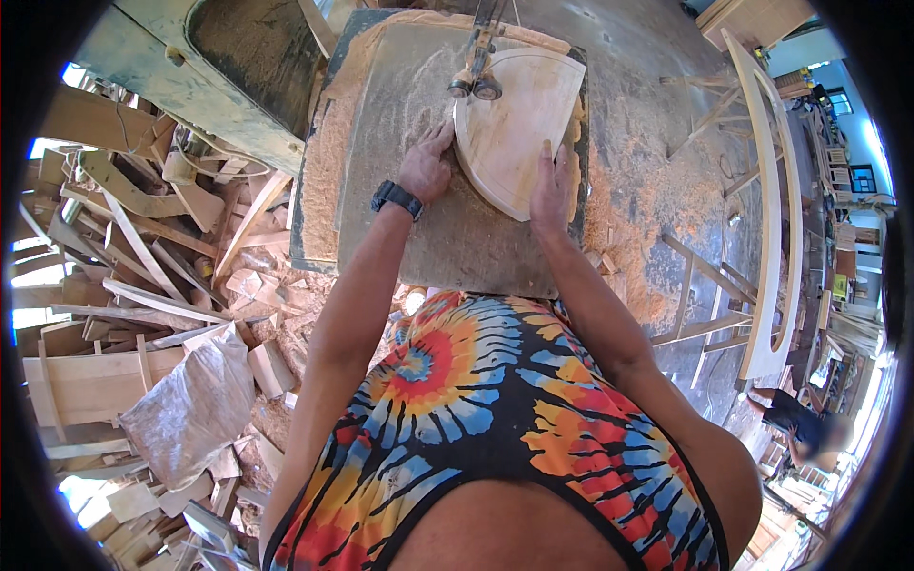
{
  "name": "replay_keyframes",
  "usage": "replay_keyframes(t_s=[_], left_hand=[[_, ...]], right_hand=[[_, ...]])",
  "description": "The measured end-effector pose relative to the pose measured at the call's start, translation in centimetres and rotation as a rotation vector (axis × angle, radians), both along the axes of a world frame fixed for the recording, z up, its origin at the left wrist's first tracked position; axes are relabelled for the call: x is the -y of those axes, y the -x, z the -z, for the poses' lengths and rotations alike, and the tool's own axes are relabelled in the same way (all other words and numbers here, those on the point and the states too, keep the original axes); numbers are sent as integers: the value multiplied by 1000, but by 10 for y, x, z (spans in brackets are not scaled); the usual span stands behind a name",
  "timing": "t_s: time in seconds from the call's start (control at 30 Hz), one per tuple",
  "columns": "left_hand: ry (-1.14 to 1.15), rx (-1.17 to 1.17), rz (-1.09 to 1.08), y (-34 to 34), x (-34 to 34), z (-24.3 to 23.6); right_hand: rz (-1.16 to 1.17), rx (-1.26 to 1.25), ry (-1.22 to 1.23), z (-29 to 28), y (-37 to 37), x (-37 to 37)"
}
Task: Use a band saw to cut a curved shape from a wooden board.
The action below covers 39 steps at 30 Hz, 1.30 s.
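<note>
A pale, fan-shaped wooden panel point(514, 124) with a curved left edge lies flat on the saw table point(381, 228). Its upper left side reaches the guide rollers point(474, 88) of a band saw; the blade itself cannot be made out. My left hand point(427, 164), with a dark watch at the wrist, rests on the table, fingers stretched toward the rollers and against the panel's curved edge. On the opposite side, my right hand point(549, 190) holds the panel's right edge, the thumb over its top face and the fingers along its side.
Sawdust point(619, 200) covers the table's rim and the floor. Wood offcuts point(143, 247) and a plastic sack point(195, 404) crowd the left, below the machine's body point(205, 76). At right stand a long wooden frame point(766, 238) and trestles point(705, 328); another person point(800, 423) is farther off.
</note>
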<state>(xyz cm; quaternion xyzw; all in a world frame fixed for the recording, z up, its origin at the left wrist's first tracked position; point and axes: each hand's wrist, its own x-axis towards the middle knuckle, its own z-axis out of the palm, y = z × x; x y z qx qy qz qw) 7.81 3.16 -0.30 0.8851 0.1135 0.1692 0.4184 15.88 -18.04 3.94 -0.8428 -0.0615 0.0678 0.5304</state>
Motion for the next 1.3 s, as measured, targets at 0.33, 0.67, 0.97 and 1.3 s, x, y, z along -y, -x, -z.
replay_keyframes(t_s=[0.33, 0.67, 0.97, 1.3], left_hand=[[-5, 26, 24, 1, -4, -10], [-44, 32, 43, -7, -9, -2], [-53, 36, 90, -18, -15, 6], [-58, -39, 52, -18, -17, 3]], right_hand=[[4, -82, -5, -16, 9, -5], [0, -34, -119, 9, 0, -8], [29, -18, -124, 1, 4, -11], [63, -26, -167, 6, 7, -18]])
